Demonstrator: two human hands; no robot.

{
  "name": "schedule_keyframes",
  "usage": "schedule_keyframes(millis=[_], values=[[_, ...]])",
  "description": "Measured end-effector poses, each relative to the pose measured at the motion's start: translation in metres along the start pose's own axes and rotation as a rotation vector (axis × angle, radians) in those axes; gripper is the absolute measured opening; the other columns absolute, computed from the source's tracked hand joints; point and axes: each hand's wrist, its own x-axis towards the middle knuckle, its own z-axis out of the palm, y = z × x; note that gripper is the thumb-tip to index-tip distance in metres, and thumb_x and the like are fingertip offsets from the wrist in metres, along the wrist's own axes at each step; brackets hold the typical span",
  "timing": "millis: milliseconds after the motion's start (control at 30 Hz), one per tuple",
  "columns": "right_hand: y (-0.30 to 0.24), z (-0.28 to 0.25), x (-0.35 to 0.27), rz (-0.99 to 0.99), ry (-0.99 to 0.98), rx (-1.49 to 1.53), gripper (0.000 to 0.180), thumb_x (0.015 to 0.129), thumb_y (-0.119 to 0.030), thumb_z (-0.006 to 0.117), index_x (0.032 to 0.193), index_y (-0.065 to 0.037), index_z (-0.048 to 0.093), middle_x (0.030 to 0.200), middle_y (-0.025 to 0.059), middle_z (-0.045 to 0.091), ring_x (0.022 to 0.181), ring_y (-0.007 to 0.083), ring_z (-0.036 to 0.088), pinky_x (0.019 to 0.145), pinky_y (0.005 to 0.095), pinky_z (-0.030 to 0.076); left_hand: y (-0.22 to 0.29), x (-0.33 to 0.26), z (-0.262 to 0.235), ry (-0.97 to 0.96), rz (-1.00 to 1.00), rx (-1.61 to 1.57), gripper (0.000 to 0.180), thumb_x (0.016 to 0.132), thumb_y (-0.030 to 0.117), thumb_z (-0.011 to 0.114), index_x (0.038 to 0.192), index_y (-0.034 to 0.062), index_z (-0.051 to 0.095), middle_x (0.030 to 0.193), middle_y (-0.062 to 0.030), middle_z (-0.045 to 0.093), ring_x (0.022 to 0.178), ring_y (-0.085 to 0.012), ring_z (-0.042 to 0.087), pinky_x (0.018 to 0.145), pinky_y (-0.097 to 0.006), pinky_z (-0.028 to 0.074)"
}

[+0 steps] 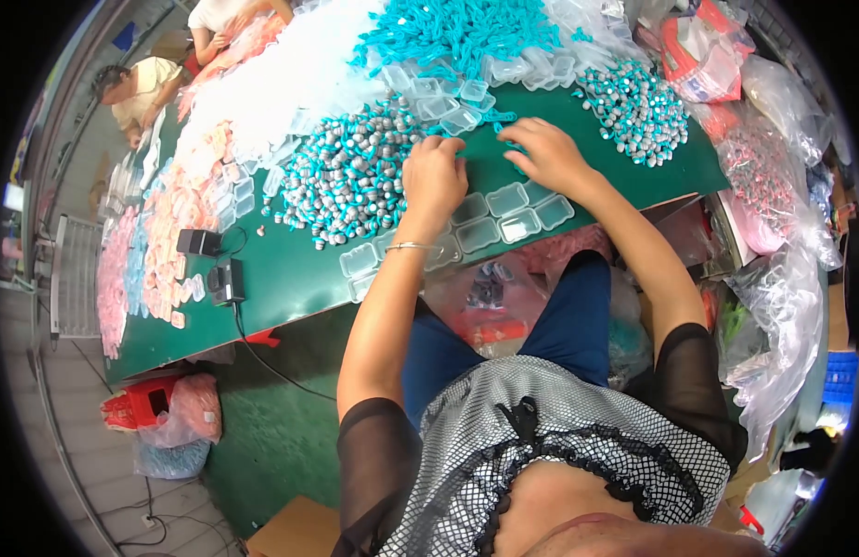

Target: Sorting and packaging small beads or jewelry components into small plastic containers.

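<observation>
My left hand (436, 176) is curled at the right edge of a big heap of small grey and teal pieces (341, 176). Its fingertips are partly hidden, so whatever they pinch cannot be made out. My right hand (548, 156) is bent over the green tabletop, thumb and forefinger closed around a small teal piece (516, 147). Small clear plastic boxes (477, 235) stand in two rows below my hands, along the near table edge. Just beyond my fingers lie a few loose teal pieces (492, 118).
A teal pile (462, 32) and more clear boxes (429, 97) cover the far side. Another grey-teal heap (638, 111) sits at right. Peach pieces (193, 200) and black adapters (225, 280) lie left. Plastic bags (763, 176) crowd the right; two people sit at far left.
</observation>
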Motion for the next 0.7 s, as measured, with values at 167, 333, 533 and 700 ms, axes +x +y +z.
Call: schedule_keyframes(millis=[167, 333, 533, 700], values=[[0.011, 0.056, 0.052, -0.047, 0.052, -0.193, 0.017, 0.077, -0.017, 0.068, 0.093, -0.011, 0.064, 0.09, 0.0056, 0.059, 0.097, 0.0262, 0.058, 0.078, 0.0427, 0.045, -0.011, 0.041, -0.002, 0.141, 0.051, 0.246, 0.022, 0.073, 0.003, 0.061, 0.092, 0.0099, 0.071, 0.092, -0.0085, 0.065, 0.09, -0.0297, 0.06, 0.073, -0.043, 0.046], [0.014, 0.053, 0.049, -0.137, 0.112, -0.18, 0.009, 0.075, -0.009, 0.066, 0.084, -0.01, 0.062, 0.084, 0.006, 0.058, 0.085, 0.0253, 0.06, 0.071, 0.04, 0.046, -0.016, 0.069, -0.015, 0.133, 0.111, 0.402, 0.023, 0.072, 0.004, 0.06, 0.09, 0.0141, 0.072, 0.093, -0.0051, 0.065, 0.09, -0.0278, 0.059, 0.072, -0.043, 0.045], [0.016, 0.002, 0.026, -0.187, 0.124, 0.127, 0.017, 0.076, -0.003, 0.069, 0.091, -0.005, 0.063, 0.093, 0.0095, 0.062, 0.088, 0.0305, 0.062, 0.073, 0.0395, 0.051, -0.028, 0.068, -0.018, -0.204, 0.385, 0.343, 0.032, 0.072, 0.002, 0.067, 0.1, 0.0165, 0.071, 0.113, 0.0001, 0.065, 0.106, -0.0267, 0.058, 0.085, -0.042, 0.047], [0.025, -0.004, 0.03, -0.102, 0.101, 0.176, 0.028, 0.078, 0.001, 0.063, 0.106, -0.005, 0.061, 0.104, 0.0135, 0.062, 0.098, 0.0331, 0.061, 0.082, 0.0409, 0.05, -0.019, 0.047, -0.037, -0.179, 0.477, 0.158, 0.018, 0.073, 0.014, 0.073, 0.091, 0.013, 0.069, 0.097, -0.0006, 0.067, 0.098, -0.0225, 0.059, 0.08, -0.039, 0.047]])
